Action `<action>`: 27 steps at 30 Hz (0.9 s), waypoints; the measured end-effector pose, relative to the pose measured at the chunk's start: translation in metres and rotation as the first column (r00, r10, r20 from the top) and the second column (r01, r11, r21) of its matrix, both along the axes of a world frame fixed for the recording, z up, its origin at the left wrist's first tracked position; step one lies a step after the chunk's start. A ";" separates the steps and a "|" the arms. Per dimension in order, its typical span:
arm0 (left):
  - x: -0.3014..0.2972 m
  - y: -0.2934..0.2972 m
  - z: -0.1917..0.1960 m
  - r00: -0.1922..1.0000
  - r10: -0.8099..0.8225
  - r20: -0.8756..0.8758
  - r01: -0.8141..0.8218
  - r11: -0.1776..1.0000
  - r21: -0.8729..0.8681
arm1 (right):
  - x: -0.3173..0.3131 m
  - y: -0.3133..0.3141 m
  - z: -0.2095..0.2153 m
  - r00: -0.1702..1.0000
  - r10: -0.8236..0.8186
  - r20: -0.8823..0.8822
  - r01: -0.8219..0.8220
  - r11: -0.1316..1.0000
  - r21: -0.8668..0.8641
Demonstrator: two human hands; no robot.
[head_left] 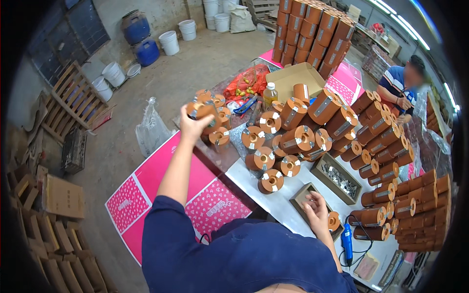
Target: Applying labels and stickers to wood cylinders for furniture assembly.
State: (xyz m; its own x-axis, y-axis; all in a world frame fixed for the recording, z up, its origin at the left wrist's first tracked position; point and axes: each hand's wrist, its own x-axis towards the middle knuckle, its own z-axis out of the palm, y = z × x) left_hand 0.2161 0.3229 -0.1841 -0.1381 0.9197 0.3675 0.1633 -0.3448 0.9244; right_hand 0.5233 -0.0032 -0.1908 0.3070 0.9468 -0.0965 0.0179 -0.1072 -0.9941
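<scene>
My left hand (193, 126) is closed round a brown cylinder (199, 110) with a metal piece on it, held at the left side of the bench by a group of similar cylinders (220, 137). Over a narrow wooden tray (299, 196) near my body, my right hand (317, 213) hovers with loosely bent, parted fingers and nothing visible in them. Beside that hand lies another brown cylinder (333, 221). A second wooden tray (320, 172) holds small metal pieces (338, 179). To the right of my right hand rests a blue electric screwdriver (347, 244) with a black cord.
Brown cylinders with metal strips (294, 113) crowd the bench, and a tall stack (315, 36) stands behind. Near them are a cardboard box (293, 78), a bottle (269, 94) and a red bag (246, 80). Pink printed sheeting (168, 180) lies at left. A person (398, 85) works at far right.
</scene>
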 end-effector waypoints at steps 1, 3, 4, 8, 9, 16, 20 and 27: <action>-0.005 0.024 -0.006 1.000 0.025 -0.004 -0.025 0.999 0.027 | 0.000 -0.003 0.001 0.999 -0.048 0.019 0.048 0.999 -0.015; -0.003 0.054 -0.007 0.996 0.084 -0.016 -0.083 0.996 0.023 | 0.001 -0.007 0.001 0.992 -0.124 0.025 0.126 0.990 -0.062; -0.002 0.065 -0.008 0.996 0.084 0.009 -0.083 0.996 -0.035 | 0.001 -0.006 0.000 0.987 -0.161 0.028 0.162 0.983 -0.085; 0.005 0.107 -0.024 0.985 0.161 -0.059 -0.166 0.982 -0.089 | -0.002 -0.006 -0.003 0.969 -0.237 0.074 0.245 0.960 -0.134; 0.004 0.119 -0.028 0.981 0.175 -0.078 -0.183 0.978 -0.103 | -0.003 -0.007 -0.003 0.967 -0.240 0.079 0.249 0.958 -0.142; 0.006 0.189 -0.058 0.956 0.207 -0.210 -0.251 0.945 -0.211 | 0.001 -0.007 0.000 0.950 -0.265 0.166 0.297 0.931 -0.214; 0.012 0.200 -0.069 0.948 0.208 -0.241 -0.245 0.960 -0.138 | 0.007 -0.008 -0.008 0.936 -0.317 0.155 0.342 0.922 -0.180; 0.008 0.188 -0.083 0.966 0.120 -0.231 -0.158 0.975 -0.154 | 0.008 -0.004 -0.005 0.944 -0.284 0.166 0.315 0.925 -0.214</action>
